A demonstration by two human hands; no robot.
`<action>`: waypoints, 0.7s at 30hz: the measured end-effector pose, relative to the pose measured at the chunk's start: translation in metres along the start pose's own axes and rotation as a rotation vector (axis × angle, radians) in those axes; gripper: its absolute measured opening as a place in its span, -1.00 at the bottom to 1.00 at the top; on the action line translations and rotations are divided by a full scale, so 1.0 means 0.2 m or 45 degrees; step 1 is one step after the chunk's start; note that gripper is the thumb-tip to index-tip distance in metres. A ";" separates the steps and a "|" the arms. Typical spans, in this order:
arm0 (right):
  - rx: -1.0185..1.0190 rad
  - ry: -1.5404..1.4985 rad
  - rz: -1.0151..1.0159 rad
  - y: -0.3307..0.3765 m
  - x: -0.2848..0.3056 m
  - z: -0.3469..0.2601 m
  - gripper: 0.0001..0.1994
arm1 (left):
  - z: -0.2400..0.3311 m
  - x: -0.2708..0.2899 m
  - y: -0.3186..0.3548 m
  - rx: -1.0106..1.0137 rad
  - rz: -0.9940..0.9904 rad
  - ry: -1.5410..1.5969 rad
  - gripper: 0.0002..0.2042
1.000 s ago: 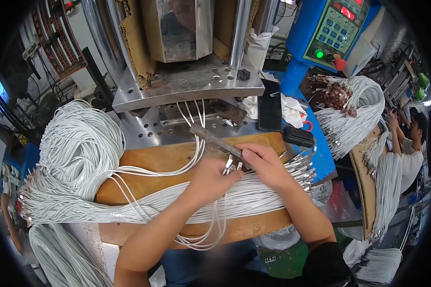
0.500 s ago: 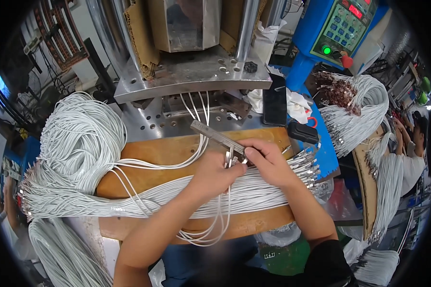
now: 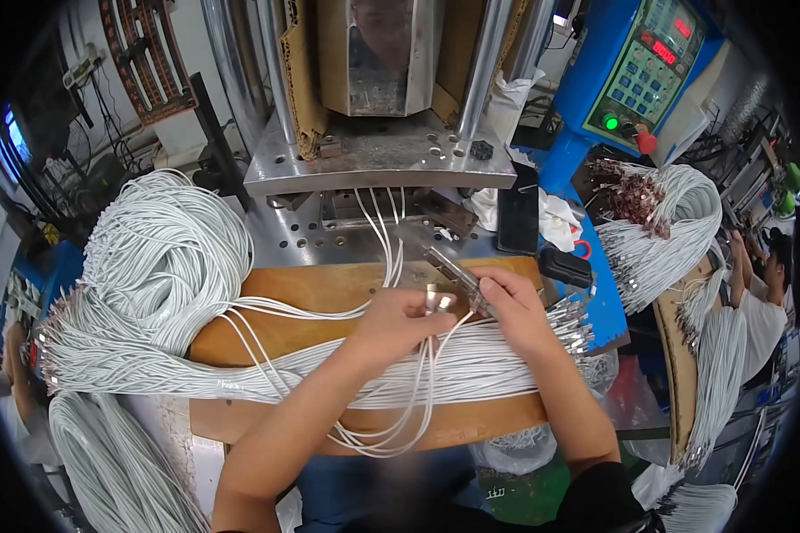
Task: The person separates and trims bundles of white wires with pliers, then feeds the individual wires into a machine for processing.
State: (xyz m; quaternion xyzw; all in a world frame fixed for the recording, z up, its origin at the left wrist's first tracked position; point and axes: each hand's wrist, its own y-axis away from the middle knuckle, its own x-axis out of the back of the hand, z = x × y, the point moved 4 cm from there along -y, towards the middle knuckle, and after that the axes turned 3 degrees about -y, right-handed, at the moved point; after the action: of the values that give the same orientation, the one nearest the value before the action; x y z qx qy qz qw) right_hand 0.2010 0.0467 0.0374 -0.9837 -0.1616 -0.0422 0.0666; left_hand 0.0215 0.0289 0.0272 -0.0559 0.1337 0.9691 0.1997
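My left hand point(image 3: 398, 322) is closed around several white cables, whose metal plug ends point(image 3: 437, 300) stick up between thumb and fingers. Just right of it, my right hand point(image 3: 516, 309) grips a narrow grey metal bar point(image 3: 453, 266), slanting up and to the left. One white cable point(image 3: 458, 325) runs from the left hand's bundle to the bar's lower end. Its plug there is hidden by my fingers. Loops of the held cables hang toward my lap. Beneath both hands, a thick bundle of white cables point(image 3: 471, 366) lies across a wooden board point(image 3: 311, 286).
A press with a steel plate point(image 3: 373, 178) stands behind the board; cables run under it. At left is a large cable coil point(image 3: 164, 258). A phone point(image 3: 517, 213), a black case point(image 3: 564, 266) and a blue control box point(image 3: 627, 80) are on the right. Another person point(image 3: 760, 302) is far right.
The bar and the plug ends have drawn apart, with a cable now stretched between the hands. The whole view has shifted slightly down and right.
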 end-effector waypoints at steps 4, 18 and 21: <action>-0.131 -0.164 0.102 0.02 0.02 0.02 -0.73 | 0.02 -0.02 0.03 -0.163 0.118 -0.084 -0.86; 0.074 0.091 -0.025 0.03 -0.04 0.00 -0.75 | -0.03 -0.03 -0.01 -0.181 0.159 -0.039 -0.83; 0.066 0.120 -0.029 0.03 -0.04 0.00 -0.76 | -0.01 -0.04 0.01 -0.203 0.173 -0.060 -0.81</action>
State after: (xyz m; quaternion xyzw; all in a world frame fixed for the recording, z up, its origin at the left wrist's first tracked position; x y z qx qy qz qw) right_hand 0.1950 0.0389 0.0355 -0.9767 -0.1704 -0.0851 0.0991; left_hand 0.0288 0.0241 0.0266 -0.0397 0.0551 0.9890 0.1314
